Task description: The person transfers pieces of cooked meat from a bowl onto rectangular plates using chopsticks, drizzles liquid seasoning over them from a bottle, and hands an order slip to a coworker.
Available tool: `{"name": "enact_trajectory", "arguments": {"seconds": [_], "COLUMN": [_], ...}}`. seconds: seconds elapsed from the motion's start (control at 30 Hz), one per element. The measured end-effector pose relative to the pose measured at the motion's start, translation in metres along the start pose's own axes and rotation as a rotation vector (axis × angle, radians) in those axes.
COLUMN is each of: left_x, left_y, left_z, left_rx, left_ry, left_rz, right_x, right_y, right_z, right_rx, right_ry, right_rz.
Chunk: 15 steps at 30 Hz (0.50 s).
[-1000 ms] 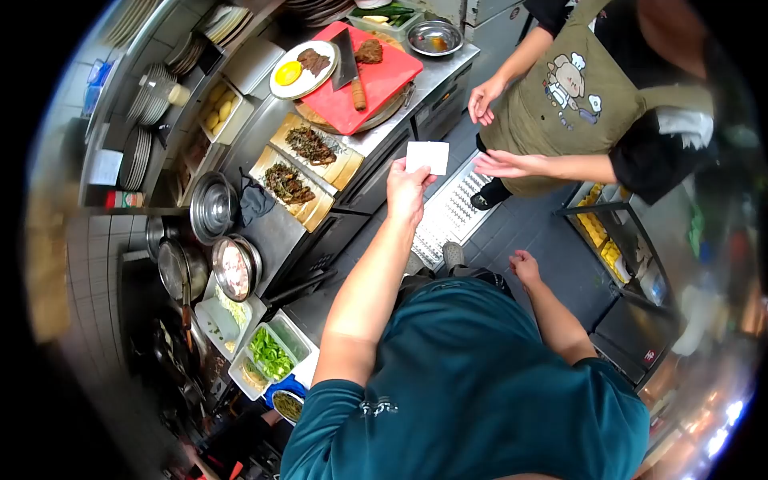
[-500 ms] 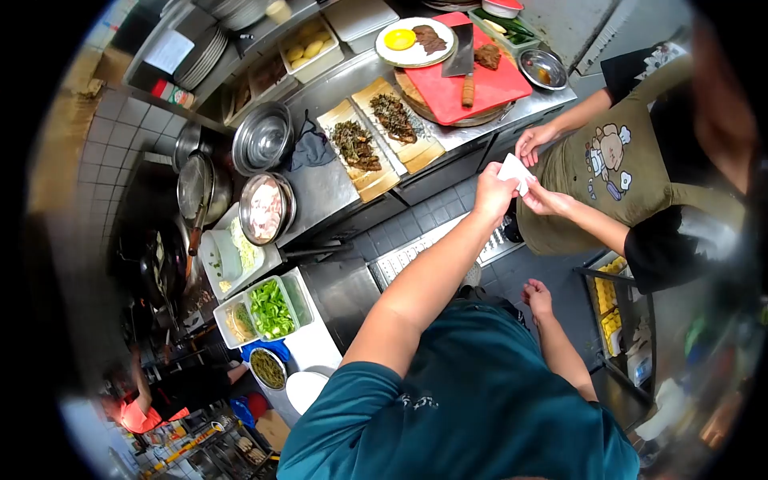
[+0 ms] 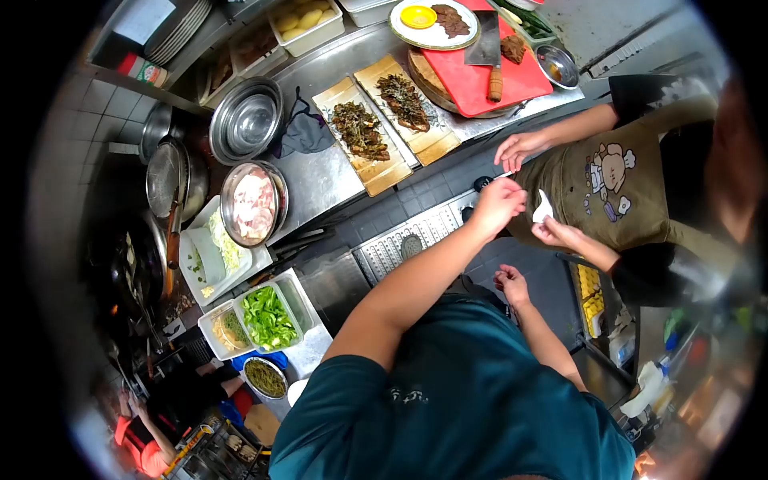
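Note:
My left hand (image 3: 500,205) is stretched forward, fingers loosely bent, with nothing visible in it. Just to its right is a crumpled white paper (image 3: 543,208), pinched by a co-worker's hand (image 3: 558,233) and apart from my fingers. The co-worker's other hand (image 3: 520,150) is just above mine, fingers bent. My right hand (image 3: 512,285) hangs low beside my body, fingers half curled and apart, holding nothing that I can see.
The co-worker's apron (image 3: 612,188) is close on the right. Beyond the counter edge lie two trays of dark, herb-topped food (image 3: 360,132) (image 3: 402,102) and a cleaver (image 3: 482,44) on a red cutting board (image 3: 524,80). Bowls of raw meat (image 3: 252,204) and green peppers (image 3: 270,318) stand left.
My left hand has let go of the white paper and drawn slightly away. The paper now stays in the co-worker's hand. The view has shifted a little.

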<state>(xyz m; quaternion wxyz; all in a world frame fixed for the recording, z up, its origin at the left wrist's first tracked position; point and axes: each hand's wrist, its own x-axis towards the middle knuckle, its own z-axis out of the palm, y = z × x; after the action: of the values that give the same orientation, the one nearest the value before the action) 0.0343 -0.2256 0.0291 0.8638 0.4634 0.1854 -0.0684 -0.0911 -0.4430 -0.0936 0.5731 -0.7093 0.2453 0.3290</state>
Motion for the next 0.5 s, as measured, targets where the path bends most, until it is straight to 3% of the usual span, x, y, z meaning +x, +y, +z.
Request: {"name": "enact_trajectory", "arguments": {"seconds": [0.03, 0.1, 0.17, 0.2, 0.23, 0.27, 0.3, 0.37, 0.5], "left_x": [-0.008, -0.022, -0.027, -0.028, -0.038, -0.034, -0.023, -0.022, -0.006], "left_y": [0.0, -0.009, -0.024, -0.026, -0.012, -0.018, -0.03, -0.011, -0.006], "left_z": [-0.019, -0.067, -0.139, -0.17, -0.189, -0.218, -0.247, -0.259, -0.27], "left_rx": [0.038, 0.322, 0.54, 0.392, 0.568, 0.539, 0.397, -0.072, -0.35], "left_ry": [0.066, 0.466, 0.835, 0.961, 1.159, 1.23, 1.223, 0.932, 0.682], "left_rz": [0.041, 0.382, 0.531, 0.539, 0.434, 0.345, 0.327, 0.162, 0.138], "right_x": [0.001, -0.001, -0.004, -0.004, -0.004, -0.004, -0.006, -0.005, -0.001], "right_y": [0.001, 0.006, 0.009, 0.014, 0.019, 0.022, 0.027, 0.034, 0.04], "right_z": [0.003, 0.007, 0.008, 0.006, 0.005, 0.005, 0.004, 0.001, -0.003], "right_rx": [-0.026, -0.074, -0.133, -0.144, -0.155, -0.17, -0.187, -0.213, -0.294], "right_ry": [-0.009, -0.028, -0.046, -0.06, -0.075, -0.071, -0.066, -0.062, -0.006], "right_rz": [-0.014, -0.035, -0.012, 0.005, 0.023, 0.025, 0.027, 0.027, -0.012]}}
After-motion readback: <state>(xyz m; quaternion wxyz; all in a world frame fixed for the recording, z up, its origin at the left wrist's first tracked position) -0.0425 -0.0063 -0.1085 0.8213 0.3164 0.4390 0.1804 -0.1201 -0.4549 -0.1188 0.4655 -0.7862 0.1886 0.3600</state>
